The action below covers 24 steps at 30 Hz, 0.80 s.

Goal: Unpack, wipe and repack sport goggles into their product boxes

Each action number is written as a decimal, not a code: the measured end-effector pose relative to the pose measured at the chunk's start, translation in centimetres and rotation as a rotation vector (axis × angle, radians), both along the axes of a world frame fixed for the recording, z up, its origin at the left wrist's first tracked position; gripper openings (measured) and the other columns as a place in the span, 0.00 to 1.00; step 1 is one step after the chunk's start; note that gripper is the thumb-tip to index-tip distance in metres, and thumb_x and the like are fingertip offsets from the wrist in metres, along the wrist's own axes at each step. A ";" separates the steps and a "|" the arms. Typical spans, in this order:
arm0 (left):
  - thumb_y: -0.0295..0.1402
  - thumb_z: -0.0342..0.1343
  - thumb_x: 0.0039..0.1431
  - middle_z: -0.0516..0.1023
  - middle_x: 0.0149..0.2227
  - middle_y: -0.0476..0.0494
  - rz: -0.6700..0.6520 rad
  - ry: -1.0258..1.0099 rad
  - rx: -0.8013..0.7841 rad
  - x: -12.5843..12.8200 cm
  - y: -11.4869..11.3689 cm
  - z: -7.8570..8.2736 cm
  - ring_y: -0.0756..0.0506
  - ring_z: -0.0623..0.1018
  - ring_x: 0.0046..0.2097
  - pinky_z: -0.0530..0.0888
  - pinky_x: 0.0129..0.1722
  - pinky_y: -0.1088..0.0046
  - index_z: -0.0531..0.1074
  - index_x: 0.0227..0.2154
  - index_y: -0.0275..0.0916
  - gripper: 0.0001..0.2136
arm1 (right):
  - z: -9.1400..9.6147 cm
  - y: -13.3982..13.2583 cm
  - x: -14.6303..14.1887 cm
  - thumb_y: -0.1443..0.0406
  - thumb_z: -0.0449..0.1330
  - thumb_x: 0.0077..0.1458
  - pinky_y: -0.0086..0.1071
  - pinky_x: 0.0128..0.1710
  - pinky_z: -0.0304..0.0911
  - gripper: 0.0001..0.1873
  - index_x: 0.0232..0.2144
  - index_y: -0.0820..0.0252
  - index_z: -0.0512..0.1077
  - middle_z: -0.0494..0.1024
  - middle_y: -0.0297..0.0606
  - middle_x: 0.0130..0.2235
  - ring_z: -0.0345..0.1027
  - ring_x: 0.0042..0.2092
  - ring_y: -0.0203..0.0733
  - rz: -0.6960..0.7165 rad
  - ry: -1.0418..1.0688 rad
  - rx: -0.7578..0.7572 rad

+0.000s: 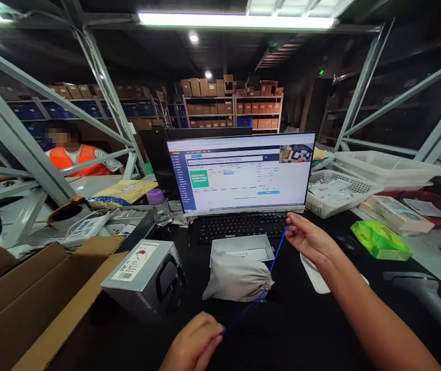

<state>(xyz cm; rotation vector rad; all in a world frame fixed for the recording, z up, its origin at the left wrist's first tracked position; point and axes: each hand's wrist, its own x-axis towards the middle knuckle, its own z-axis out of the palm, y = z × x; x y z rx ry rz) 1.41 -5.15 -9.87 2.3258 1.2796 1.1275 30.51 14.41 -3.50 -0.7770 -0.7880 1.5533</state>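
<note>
**Over a black desk (293,330), thin blue cord (279,250) stretched between two hands**

The left hand (193,346) is curled closed on the cord's lower end; the right hand (310,240) pinches the upper end beside a black keyboard (239,226). The cord runs taut above a grey drawstring cloth pouch (238,278) (lying before an open grey box (242,248)).

A thin blue cord (279,247) over a black desktop (301,330), pale grey cloth pouch (238,278), grey cardboard carton (148,288) with white barcode label (135,263), bright green plastic packet (380,239), white lattice-patterned plastic baskets (386,165), purple bottle cap (155,196)
</note>
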 end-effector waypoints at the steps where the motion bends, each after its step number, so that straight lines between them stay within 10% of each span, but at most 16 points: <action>1: 0.32 0.53 0.68 0.78 0.32 0.49 0.071 -0.021 0.000 -0.4 0.2 -0.2 0.51 0.80 0.32 0.76 0.33 0.83 0.75 0.36 0.45 0.07 | -0.1 -0.1 -0.1 0.65 0.76 0.44 0.26 0.24 0.71 0.15 0.32 0.58 0.75 0.78 0.32 0.30 0.69 0.26 0.32 -0.023 0.009 0.011; 10: 0.49 0.52 0.64 0.80 0.45 0.38 0.481 -0.071 -0.067 -2.6 3.0 -2.0 0.40 0.82 0.45 0.81 0.43 0.63 0.79 0.28 0.43 0.18 | -1.8 0.3 -1.1 0.68 0.72 0.43 0.31 0.43 0.78 0.14 0.32 0.57 0.73 0.78 0.37 0.36 0.77 0.40 0.39 -0.206 0.048 0.047; 16: 0.42 0.51 0.66 0.77 0.53 0.35 0.444 -0.099 -0.043 -1.2 4.0 -1.4 0.37 0.80 0.53 0.79 0.49 0.55 0.77 0.30 0.43 0.14 | -1.7 -0.9 -2.1 0.65 0.73 0.44 0.39 0.58 0.68 0.23 0.42 0.54 0.70 0.77 0.37 0.46 0.74 0.51 0.43 -0.263 -0.057 0.228; 24: 0.31 0.55 0.65 0.79 0.49 0.41 0.212 -0.029 0.216 1.4 2.8 -0.4 0.46 0.82 0.45 0.80 0.45 0.75 0.77 0.36 0.43 0.05 | -1.7 -9.2 -5.3 0.69 0.75 0.43 0.54 0.65 0.55 0.64 0.71 0.50 0.41 0.54 0.52 0.70 0.51 0.69 0.58 0.344 -1.176 0.997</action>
